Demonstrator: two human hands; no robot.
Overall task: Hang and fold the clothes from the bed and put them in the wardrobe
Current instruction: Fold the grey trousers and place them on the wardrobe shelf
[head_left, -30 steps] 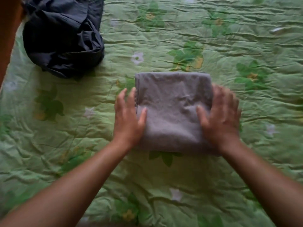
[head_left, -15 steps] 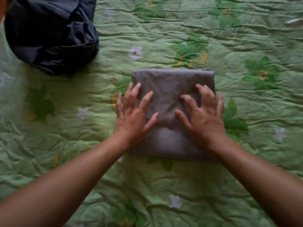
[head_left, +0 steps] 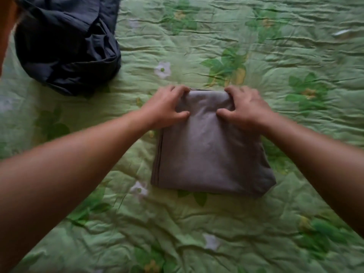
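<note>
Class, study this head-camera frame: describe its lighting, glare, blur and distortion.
Head view: dim, soft, even light with no glare; the dark garment loses fold detail in shadow; the folded grey garment is fairly sharp; the green bedspread smears toward the lower right corner; the wide-angle lens swells the near forearms.

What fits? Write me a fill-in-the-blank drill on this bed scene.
1. The left hand and right hand grip the folded cloth at its ____ edge.
2. The crumpled garment lies to the cloth's ____.
3. The flowered bedspread is ____.
Missing: far; left; green.
</note>
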